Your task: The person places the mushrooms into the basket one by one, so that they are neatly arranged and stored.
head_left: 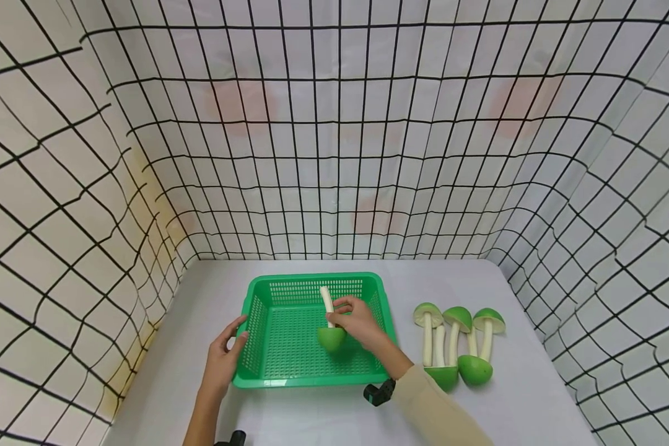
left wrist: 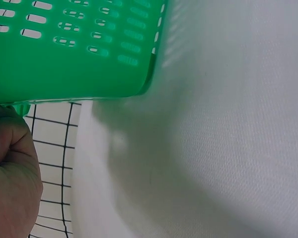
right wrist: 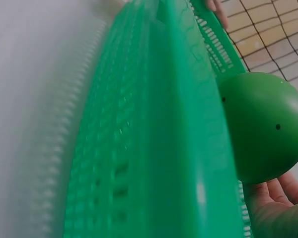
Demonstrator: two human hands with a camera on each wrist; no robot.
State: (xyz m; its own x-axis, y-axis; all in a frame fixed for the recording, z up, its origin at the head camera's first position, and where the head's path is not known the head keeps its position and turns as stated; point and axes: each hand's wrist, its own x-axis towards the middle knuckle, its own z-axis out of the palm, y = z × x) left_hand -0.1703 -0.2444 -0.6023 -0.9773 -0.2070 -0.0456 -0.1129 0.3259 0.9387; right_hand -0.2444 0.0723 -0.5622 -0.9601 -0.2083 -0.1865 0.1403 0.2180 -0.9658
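A green plastic basket (head_left: 306, 278) with slotted walls and a grid floor lies on the white surface. My left hand (head_left: 222, 353) grips its left rim, thumb and fingers around the edge. Over the basket, my right hand (head_left: 361, 322) pinches the white stem of a green-capped mushroom (head_left: 331, 339), its cap pointing down towards me. In the right wrist view, small dark dots mark the round green cap (right wrist: 263, 129), and the fingers (right wrist: 280, 191) show behind it. The left wrist view shows the left hand (left wrist: 12, 173) at the basket's rim, beneath its slotted wall (left wrist: 64, 64).
Several more green-capped mushrooms (head_left: 456, 316) lie side by side right of the basket, some caps away from me, others towards me. Black wire mesh (head_left: 334, 136) rises at the back and both sides, with white sheeting behind it.
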